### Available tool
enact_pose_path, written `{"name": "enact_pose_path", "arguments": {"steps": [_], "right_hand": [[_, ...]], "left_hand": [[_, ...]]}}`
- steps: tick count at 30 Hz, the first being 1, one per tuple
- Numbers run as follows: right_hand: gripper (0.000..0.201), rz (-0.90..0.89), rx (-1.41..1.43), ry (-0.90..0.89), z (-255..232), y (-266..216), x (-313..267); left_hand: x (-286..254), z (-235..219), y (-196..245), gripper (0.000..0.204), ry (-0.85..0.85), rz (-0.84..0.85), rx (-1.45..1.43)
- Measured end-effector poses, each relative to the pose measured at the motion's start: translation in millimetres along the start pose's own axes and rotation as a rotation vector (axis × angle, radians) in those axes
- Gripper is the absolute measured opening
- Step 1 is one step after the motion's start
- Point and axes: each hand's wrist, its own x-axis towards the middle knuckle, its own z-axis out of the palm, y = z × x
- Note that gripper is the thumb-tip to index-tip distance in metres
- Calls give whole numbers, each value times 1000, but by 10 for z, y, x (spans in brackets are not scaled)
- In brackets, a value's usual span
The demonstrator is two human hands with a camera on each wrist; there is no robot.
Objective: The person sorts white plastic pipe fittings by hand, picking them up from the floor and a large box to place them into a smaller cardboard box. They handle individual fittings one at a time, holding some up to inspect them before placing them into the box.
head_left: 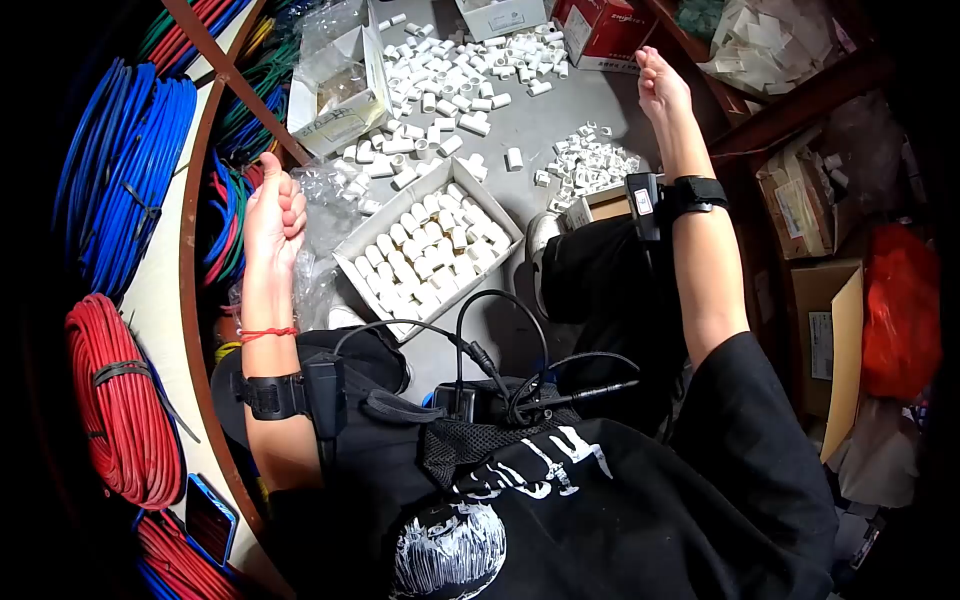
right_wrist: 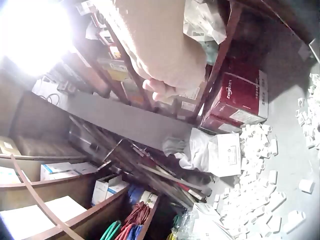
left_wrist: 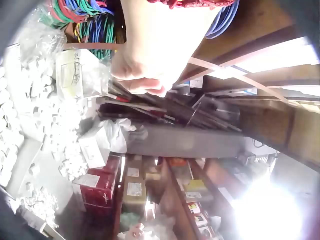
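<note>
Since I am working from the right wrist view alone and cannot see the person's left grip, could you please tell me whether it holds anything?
Observer: In the head view, the left grip holds nothing that I can see.
Operator: Thank you. Which container near the middle of that view am I missing?
Observer: An open carton packed with white fittings.
Operator: And is anything worn just below the left grip?
Observer: Yes, the nearest thing is a red cord.
</note>
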Motion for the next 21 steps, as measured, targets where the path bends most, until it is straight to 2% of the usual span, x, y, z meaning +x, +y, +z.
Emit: {"name": "enact_pose_path", "arguments": {"steps": [1, 2, 3, 6, 7, 10, 11, 12, 13, 14, 15, 16, 17, 19, 21], "right_hand": [[16, 11, -3, 14, -46, -1, 14], [19, 22, -6, 28, -82, 2, 35], [28, 28, -70, 124, -23, -10, -13], [38, 82, 9, 180, 5, -34, -73], [48, 92, -55, 155, 33, -51, -109], [51, 201, 84, -89, -1, -86, -169], [52, 228, 103, -97, 21, -84, -156], [51, 227, 110, -53, 33, -88, -137], [50, 227, 117, -10, 47, -90, -116], [49, 227, 125, 34, 54, -88, -102], [39, 188, 98, 93, 107, -98, -112], [16, 87, 150, 93, 100, -28, -44], [22, 68, 149, 85, 53, 10, -1], [41, 42, 86, 73, 93, 42, -29], [40, 45, 85, 74, 130, 49, -70]], "left_hand": [[-21, 46, 11, 46, 28, 2, 25], [-50, 77, 32, 47, 33, -3, 3], [-81, 96, 48, 47, 37, -8, -21], [-101, 88, 58, 47, 9, -33, -59], [-104, 88, 59, 45, -1, -38, -67], [-80, 77, 52, 38, -7, -54, -75], [-68, 64, 41, 35, -4, -59, -75], [-61, 35, 23, 23, 18, -8, -33], [4, -71, -14, 20, -30, 36, -5], [61, -167, -42, 26, -77, 79, 24], [-48, 21, 3, 33, 15, 81, 55], [-155, 214, 48, 42, 107, 83, 84], [-100, 146, 19, 49, 67, 99, 106], [-3, 45, -31, 43, 14, 124, 91], [62, -39, -65, 33, 31, 138, 101]]}}
